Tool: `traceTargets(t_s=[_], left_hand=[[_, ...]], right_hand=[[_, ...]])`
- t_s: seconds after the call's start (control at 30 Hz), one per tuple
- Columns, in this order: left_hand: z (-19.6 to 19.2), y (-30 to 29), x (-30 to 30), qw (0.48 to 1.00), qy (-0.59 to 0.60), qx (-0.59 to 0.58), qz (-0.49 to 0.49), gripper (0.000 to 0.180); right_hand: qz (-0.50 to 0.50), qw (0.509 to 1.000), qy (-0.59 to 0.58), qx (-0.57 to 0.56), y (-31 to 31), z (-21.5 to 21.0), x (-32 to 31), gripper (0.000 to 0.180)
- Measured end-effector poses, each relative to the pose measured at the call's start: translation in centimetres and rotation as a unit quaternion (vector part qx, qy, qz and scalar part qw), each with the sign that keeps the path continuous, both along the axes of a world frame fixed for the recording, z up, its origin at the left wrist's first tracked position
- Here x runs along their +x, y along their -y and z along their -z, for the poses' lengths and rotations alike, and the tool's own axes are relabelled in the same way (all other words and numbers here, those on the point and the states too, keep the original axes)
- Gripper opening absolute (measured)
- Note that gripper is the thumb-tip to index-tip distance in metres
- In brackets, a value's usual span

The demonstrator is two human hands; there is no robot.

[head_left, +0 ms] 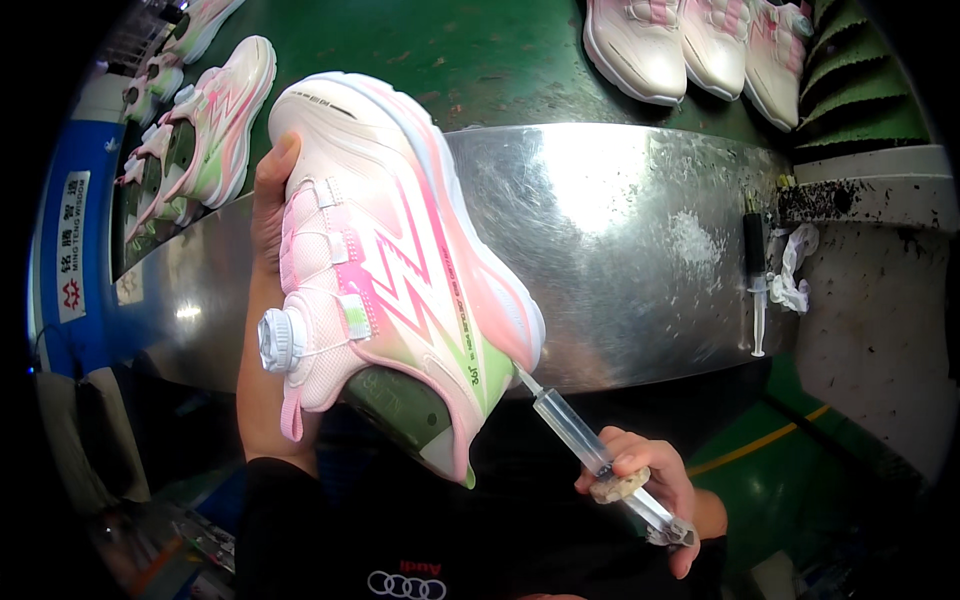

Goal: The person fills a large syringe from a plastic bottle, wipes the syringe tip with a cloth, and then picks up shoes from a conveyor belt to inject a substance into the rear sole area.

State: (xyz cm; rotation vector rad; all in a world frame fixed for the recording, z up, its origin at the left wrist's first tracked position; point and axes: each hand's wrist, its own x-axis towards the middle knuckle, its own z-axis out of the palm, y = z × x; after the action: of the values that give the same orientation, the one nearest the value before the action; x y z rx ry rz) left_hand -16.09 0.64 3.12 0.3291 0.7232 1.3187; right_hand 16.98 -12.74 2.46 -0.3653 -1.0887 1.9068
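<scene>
My left hand (268, 200) is wrapped round the front part of a pink, white and green sneaker (410, 240), most of its fingers hidden behind the shoe. The sneaker is held up on its side, toe away from me, with a white dial (280, 340) on its tongue and a dark form inside the collar. In my right hand (665, 465) is a clear syringe (572, 425), its thin tip touching or very near the seam between upper and sole at the heel. A beige wrap sits round the barrel by my fingers.
Under the shoe lies a shiny metal plate (620, 300). A dark-filled syringe (757, 250) and crumpled white tissue (796, 265) lie at its right end. Sneakers (640, 55) stand far right on the green surface (450, 40); more sneakers (225, 130) are at left, near a blue machine panel (85, 240).
</scene>
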Motion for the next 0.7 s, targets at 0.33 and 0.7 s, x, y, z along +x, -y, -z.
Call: traceTargets(t_s=[0.33, 0.7], left_hand=[[-2.3, 4.2, -2.7, 0.959, -0.137, -0.217, -0.123, 0.061], [-1.9, 12.6, -7.6, 0.664, -0.73, 0.058, 0.15, 0.04]], right_hand=[[-0.06, 0.994, -0.085, -0.02, -0.4, 2.6, -0.8, 0.106], [-0.048, 0.996, 0.008, 0.072, -1.4, 3.2, -2.0, 0.103]])
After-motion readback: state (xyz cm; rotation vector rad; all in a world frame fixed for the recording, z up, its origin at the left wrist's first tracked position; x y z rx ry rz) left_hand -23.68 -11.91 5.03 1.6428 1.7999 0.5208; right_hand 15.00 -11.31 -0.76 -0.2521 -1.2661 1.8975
